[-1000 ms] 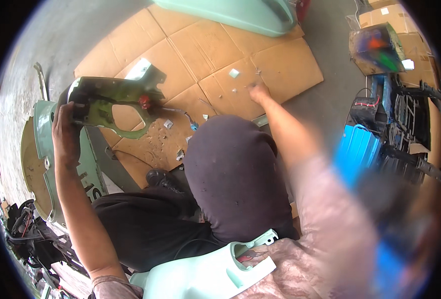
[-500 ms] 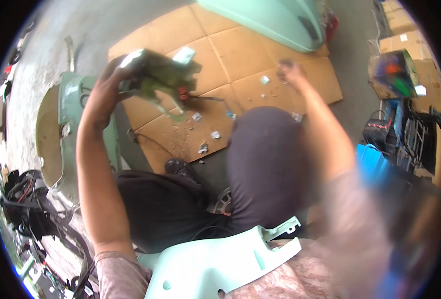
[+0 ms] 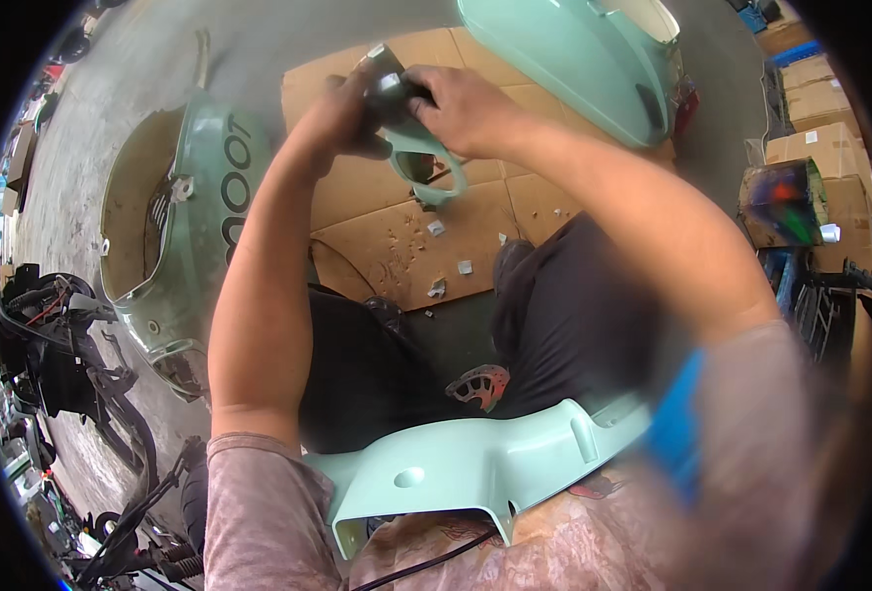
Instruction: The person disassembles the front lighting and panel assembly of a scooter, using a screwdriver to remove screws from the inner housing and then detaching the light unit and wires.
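Note:
Over the cardboard, a green and dark plastic scooter part with a loop-shaped opening at its lower end is held up between both hands. My left hand is closed round its left side. My right hand has its fingers bent onto the upper dark end; whether something small is pinched there is hidden. A mint-green plastic cover rests across my lap, with a black cable by its lower edge.
Cardboard sheet with small white scraps lies ahead. A large mint body panel sits at its far right. Left are another green panel and a dark frame with cables. Boxes and a paint-stained box stand right.
My right hand has come from over the right of the cardboard to the part in my left hand. The part has turned and moved right. My right knee has lowered outward.

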`<state>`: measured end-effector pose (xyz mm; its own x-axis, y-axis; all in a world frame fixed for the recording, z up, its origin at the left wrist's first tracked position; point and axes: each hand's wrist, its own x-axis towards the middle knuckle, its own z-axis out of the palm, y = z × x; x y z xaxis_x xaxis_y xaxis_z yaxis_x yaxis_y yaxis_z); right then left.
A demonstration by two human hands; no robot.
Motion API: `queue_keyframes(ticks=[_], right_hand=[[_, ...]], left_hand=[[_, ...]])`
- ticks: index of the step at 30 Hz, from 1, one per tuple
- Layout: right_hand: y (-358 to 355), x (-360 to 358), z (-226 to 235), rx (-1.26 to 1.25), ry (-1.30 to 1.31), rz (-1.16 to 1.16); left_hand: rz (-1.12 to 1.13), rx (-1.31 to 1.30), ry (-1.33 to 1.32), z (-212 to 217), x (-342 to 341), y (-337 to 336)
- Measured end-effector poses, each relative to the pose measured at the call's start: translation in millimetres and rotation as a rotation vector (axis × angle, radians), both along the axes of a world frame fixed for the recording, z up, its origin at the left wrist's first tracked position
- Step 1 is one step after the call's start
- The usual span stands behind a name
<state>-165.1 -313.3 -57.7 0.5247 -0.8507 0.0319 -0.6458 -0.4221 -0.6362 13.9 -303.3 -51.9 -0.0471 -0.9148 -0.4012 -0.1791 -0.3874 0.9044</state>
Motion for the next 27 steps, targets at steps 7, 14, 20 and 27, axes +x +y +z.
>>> queue_keyframes(ticks=[7,14,20,27], right_hand=[[-35,-1,2,0.175,-0.581,0.073],[-22,11,28,0.232,-0.785,-0.06],[-11,11,9,0.005,-0.478,-0.084],[-12,13,17,-0.028,-0.51,-0.167]], left_hand=[[-0.104,-1.088,-0.661,-10,22,-4],[-0.187,-1.028,-0.52,37,9,9],[-0.282,-0.917,-0.661,30,5,13],[-0.212,-1.03,-0.552,16,5,5]])
